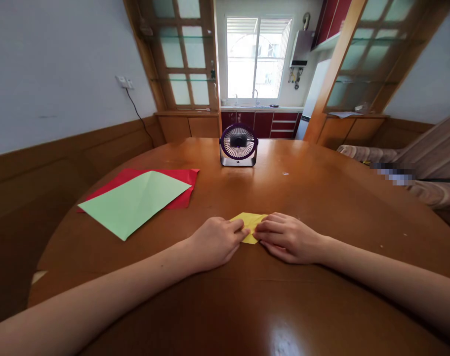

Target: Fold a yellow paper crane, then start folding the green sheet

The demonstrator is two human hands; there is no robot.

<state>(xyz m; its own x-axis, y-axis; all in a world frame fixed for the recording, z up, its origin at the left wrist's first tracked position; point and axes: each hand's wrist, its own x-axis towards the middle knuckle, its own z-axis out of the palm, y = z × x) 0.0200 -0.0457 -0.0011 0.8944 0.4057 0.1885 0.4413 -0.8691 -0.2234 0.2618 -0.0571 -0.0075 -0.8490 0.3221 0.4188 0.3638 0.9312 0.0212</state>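
A small piece of folded yellow paper [250, 238] lies on the brown wooden table [225, 306] between my hands. My left hand [217, 242] is closed at its left edge, with thumb and fingers pressed onto the paper. From the other side, my right hand [289, 237] has its fingers bent together over the right part of the sheet. Both hands rest low on the tabletop and cover the paper's sides, so only its middle, upper edge and lower edge show.
To the left, a light green sheet [136, 205] overlaps a red sheet [182, 198]. A small purple fan [238, 142] stands at the table's far side. A tiny pale scrap [285, 173] lies right of the fan. Striped fabric [432, 148] is beyond the right edge.
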